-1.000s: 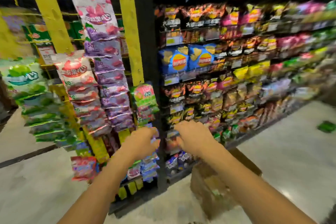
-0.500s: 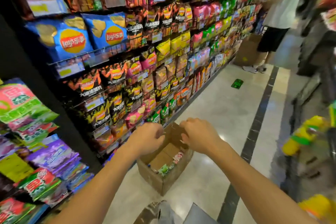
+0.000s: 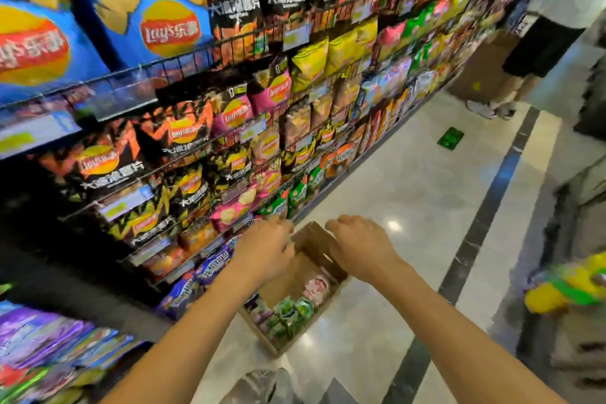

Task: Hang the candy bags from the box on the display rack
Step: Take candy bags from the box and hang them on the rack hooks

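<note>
**REACH INTO THE BOX: BAGS LIE BELOW AND BEHIND THE FINGERS**

Your 2 hands hang in the air over the far end of the box (image 3: 292,275), which stands on the floor at the foot of the chip shelves (image 3: 229,147).

- Left hand (image 3: 265,246): back toward the camera, fingers loosely curled, nothing visible in them.
- Right hand (image 3: 357,246): same posture, fingers loosely curled, nothing visible in them.
- The palm sides of both hands face away, so a small item there cannot be ruled out.

The candy bags (image 3: 295,308) stand packed in the near end of the box. The far end, under your fingers, shows bare cardboard. The long axis of the box runs away from you, roughly along the shelf foot.

The bags therefore lie downward and back toward your body from both sets of fingers, between your 2 forearms. The green bags sit closer to the left forearm. The pink bag (image 3: 318,285) sits closer to the right. Neither hand has a clear advantage.

The next move likely calls for lowering 1 hand and drawing it toward you, not reaching forward. Already-hung bags (image 3: 49,338) show at the lower left, so the rack probably lies to your left.
</note>
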